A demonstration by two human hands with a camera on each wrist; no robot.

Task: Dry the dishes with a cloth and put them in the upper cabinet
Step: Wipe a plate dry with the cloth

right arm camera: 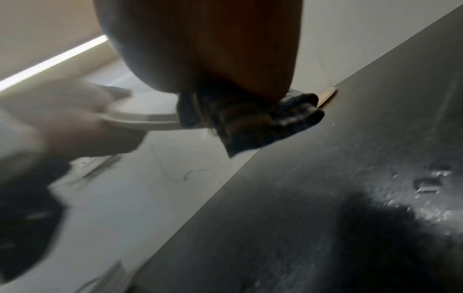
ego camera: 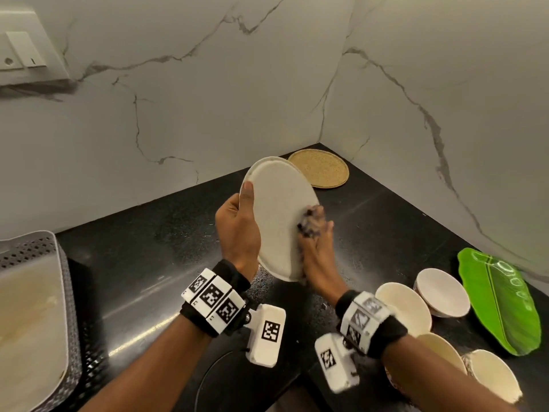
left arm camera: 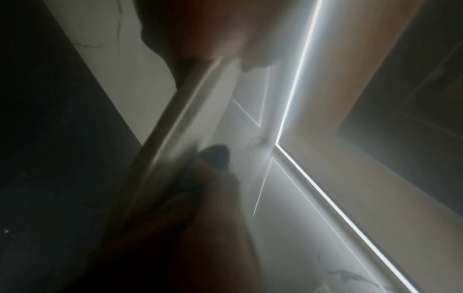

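A round off-white plate [ego camera: 279,215] is held tilted on edge above the black counter [ego camera: 142,275]. My left hand [ego camera: 237,224] grips its left rim, thumb on the face and fingers behind. My right hand [ego camera: 315,248] pinches a dark bunched cloth [ego camera: 310,221] over the plate's right rim, blurred by motion. In the right wrist view the cloth [right arm camera: 250,119] wraps the plate's rim [right arm camera: 140,119], with the left hand [right arm camera: 75,123] gripping the far side. The left wrist view shows the plate's edge [left arm camera: 175,123] running between both hands, dark and blurred.
Several cream bowls [ego camera: 404,307] and a green leaf-shaped plate [ego camera: 502,301] lie on the counter at the right. A woven round mat [ego camera: 319,169] sits in the far corner. A perforated grey rack [ego camera: 41,292] holding a plate stands at the left. Marble walls enclose the corner.
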